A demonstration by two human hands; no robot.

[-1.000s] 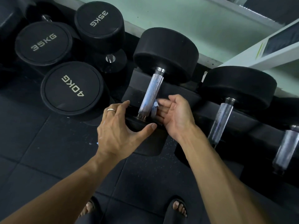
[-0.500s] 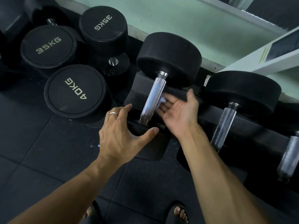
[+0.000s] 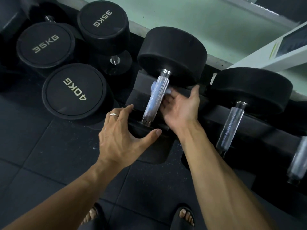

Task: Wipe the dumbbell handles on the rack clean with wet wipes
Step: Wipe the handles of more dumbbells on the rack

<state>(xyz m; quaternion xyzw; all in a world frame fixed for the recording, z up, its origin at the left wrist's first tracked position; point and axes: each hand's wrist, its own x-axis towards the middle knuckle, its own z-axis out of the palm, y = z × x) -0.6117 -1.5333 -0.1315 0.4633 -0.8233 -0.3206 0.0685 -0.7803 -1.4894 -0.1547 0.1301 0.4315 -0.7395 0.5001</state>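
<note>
A black dumbbell lies on the rack, its knurled steel handle running from the near head to the far head. My left hand grips the near head, fingers over its top and thumb on the near side. My right hand holds a pale blue wet wipe against the upper part of the handle. Its fingers reach under the handle from the right, with the thumb sticking out. The wipe shows on both sides of the handle. A second handle and a third lie to the right.
Upright dumbbells marked 40KG and 35KG stand on the black rubber floor at left, close to the rack. A pale green wall runs behind. My sandalled feet stand below the rack's front edge.
My right hand has slid the wipe up the handle from near the lower end toward the far head. My left hand has stayed on the near head.
</note>
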